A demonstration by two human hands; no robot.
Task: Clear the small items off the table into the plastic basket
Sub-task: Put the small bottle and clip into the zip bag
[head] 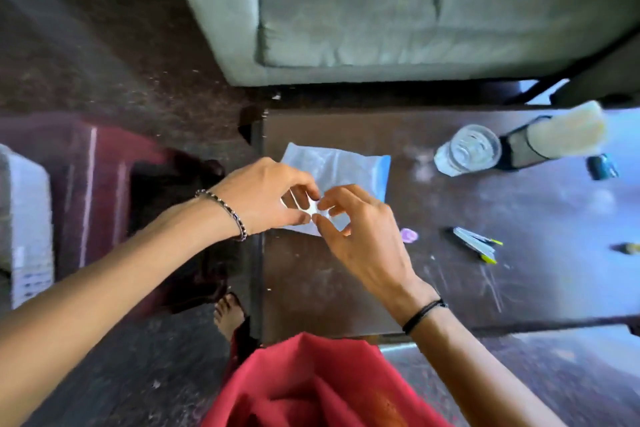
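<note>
While both hands meet over the bench's (311,288) left end, left hand (263,194) and right hand (360,239) fingers pinch one small white item (310,209) above one plastic bag (341,166). One white basket (24,218) stands on the floor, far left.

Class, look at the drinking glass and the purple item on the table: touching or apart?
Apart. The head view shows the glass far back on the table and the purple item nearer, with bare tabletop between them.

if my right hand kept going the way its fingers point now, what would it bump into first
Its fingers point up-left at the left hand, almost touching across a small white item. That item and hand come first; depth is unclear.
</note>
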